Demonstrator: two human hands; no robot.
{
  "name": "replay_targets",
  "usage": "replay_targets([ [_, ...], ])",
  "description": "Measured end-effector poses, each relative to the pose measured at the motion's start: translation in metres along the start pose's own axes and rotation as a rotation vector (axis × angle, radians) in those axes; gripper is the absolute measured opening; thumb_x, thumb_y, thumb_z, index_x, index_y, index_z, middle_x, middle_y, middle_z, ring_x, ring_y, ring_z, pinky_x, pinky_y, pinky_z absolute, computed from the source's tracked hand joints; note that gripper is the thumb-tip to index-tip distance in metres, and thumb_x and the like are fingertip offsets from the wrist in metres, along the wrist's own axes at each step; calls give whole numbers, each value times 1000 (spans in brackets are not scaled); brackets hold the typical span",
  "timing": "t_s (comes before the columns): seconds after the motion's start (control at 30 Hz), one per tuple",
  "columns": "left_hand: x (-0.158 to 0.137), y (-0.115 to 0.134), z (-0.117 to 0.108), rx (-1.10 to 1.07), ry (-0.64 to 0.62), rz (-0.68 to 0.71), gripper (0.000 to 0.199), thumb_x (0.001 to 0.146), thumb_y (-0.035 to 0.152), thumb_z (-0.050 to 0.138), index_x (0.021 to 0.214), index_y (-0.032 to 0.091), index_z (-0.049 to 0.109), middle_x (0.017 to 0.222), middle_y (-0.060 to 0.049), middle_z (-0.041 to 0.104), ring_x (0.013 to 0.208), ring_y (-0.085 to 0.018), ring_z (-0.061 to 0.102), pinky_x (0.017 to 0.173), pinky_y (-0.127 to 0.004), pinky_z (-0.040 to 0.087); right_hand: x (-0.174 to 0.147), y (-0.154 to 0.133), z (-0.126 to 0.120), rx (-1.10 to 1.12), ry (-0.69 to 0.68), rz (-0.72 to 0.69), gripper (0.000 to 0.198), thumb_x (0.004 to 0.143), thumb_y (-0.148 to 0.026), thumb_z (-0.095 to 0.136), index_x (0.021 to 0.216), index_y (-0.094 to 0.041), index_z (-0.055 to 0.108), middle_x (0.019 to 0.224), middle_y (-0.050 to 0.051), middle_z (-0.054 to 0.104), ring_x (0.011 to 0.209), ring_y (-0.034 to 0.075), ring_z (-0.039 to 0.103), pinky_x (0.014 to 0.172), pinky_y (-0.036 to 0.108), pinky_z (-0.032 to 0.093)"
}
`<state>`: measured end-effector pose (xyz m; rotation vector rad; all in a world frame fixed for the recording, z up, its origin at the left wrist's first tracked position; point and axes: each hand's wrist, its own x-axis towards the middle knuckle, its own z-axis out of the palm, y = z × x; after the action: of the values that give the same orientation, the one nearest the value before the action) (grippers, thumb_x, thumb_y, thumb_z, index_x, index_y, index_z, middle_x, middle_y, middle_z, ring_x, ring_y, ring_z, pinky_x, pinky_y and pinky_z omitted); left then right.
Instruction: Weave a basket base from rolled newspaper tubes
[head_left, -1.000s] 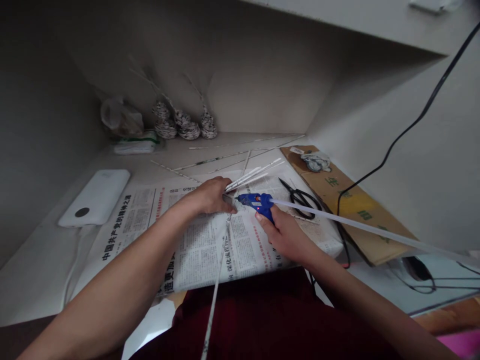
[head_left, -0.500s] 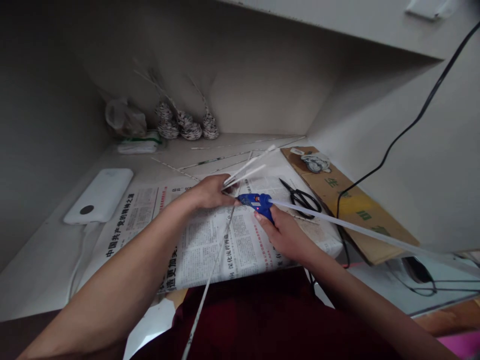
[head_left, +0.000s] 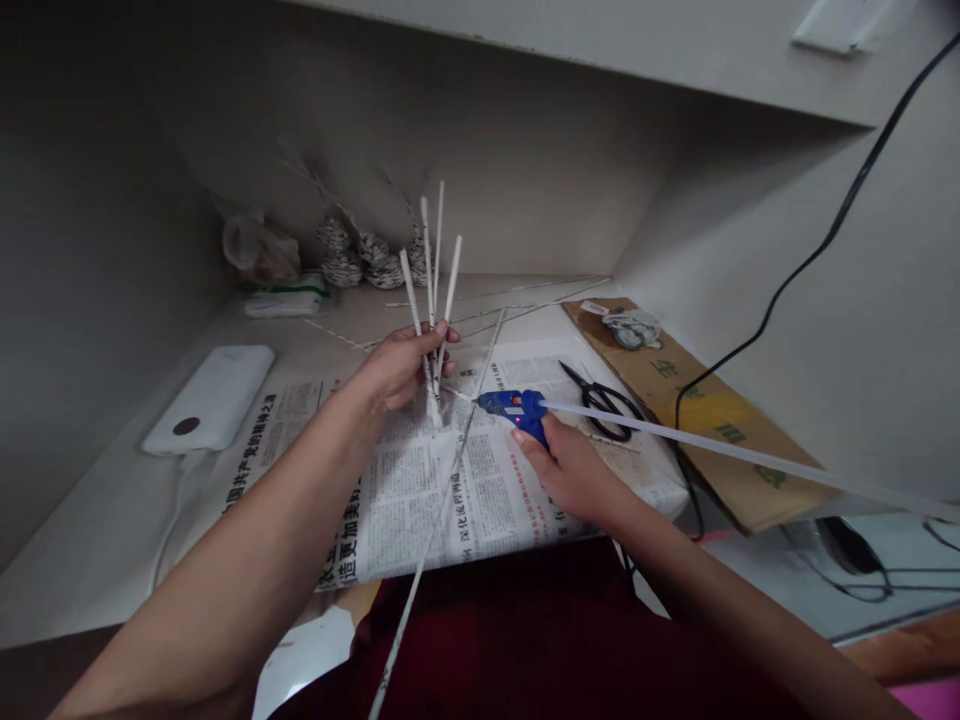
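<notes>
Since the earlier frame, half a second ago, the bundle of four thin, white, rolled-paper sticks [head_left: 429,270] swings from lying toward the far right to standing almost upright, and its upper ends now spread like a small fan. With it the left hand [head_left: 412,365] turns also, while the right hand [head_left: 566,465] keeps nearly its same place.

Left hand is closed in a narrow pinch: the thumb is on the near side of the sticks, the fingers go around behind them. It holds them somewhat above their low end, where they come together, probably so that this end remains free and reachable from the right side. The forearm comes from the near left, and the wrist seems fairly straight.

Right hand is wrapped around the handle of the blue plastic glue gun [head_left: 514,405], its nozzle pointing to the left, toward the gathered end of the bundle. This level position, I think, keeps the tip close to the work; whether the trigger is pressed, I cannot tell. From the back of the gun, the long, translucent glue stick [head_left: 712,447] extends to the right, over the black metal scissors [head_left: 611,408].

Just beside the nozzle passes a long, thin, speckled paper stick [head_left: 424,560], running beyond the near edge; contact is not clear. Below both hands, printed white newspaper [head_left: 405,530] covers the desk [head_left: 304,350], likely to protect it from glue.
</notes>
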<state>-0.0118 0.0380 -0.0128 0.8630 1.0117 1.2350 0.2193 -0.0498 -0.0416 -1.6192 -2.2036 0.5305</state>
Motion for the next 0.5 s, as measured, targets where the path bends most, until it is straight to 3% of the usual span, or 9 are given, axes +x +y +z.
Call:
replay_targets([
  [0.2,5,-1,-4,-3,-11,7,23,73,37,76,76,16,69,62,0,55,50,-8,47,44,-20,40,1,0,0,21,-6,-3,34,95,-44,36,102,-15,53,91,17,69,87,30,65,74,40,44],
  [0.5,5,-5,-6,29,-71,44,33,61,33,85,80,14,66,64,3,56,54,-7,51,50,-18,43,1,-1,-1,52,-6,-3,29,96,-42,37,97,-17,52,92,16,69,85,28,65,76,39,45],
])
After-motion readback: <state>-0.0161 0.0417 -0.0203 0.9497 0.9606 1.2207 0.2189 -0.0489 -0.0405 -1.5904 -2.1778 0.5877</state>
